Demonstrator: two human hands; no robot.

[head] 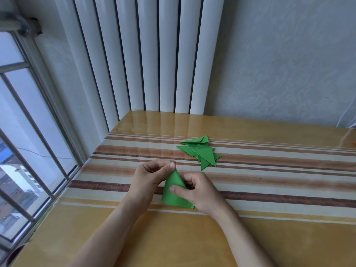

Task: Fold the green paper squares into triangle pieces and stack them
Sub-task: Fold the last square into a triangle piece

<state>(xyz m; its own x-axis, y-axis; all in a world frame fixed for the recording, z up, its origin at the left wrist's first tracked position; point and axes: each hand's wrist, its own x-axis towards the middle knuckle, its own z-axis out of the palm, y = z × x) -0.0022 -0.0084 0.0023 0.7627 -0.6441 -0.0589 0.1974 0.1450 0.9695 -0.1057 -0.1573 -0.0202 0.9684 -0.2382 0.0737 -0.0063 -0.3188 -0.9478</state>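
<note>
Seen from above, two bare hands work a green paper square [174, 189] bent over into a loose cone shape just above a striped table [269, 189]. Left hand [152, 176] pinches the paper's pointed top corner between thumb and fingers; right hand [198, 191] grips its lower right side, thumb pressing on the front. Farther back lies a pile of folded green triangles [200, 152], fanned and overlapping. White radiator [146, 54] behind, window [23, 132] at left.

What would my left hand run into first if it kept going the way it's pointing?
Probably the pile of folded green triangles, up and to the right of the left hand, which pinches the green paper. Depth is unclear.
</note>
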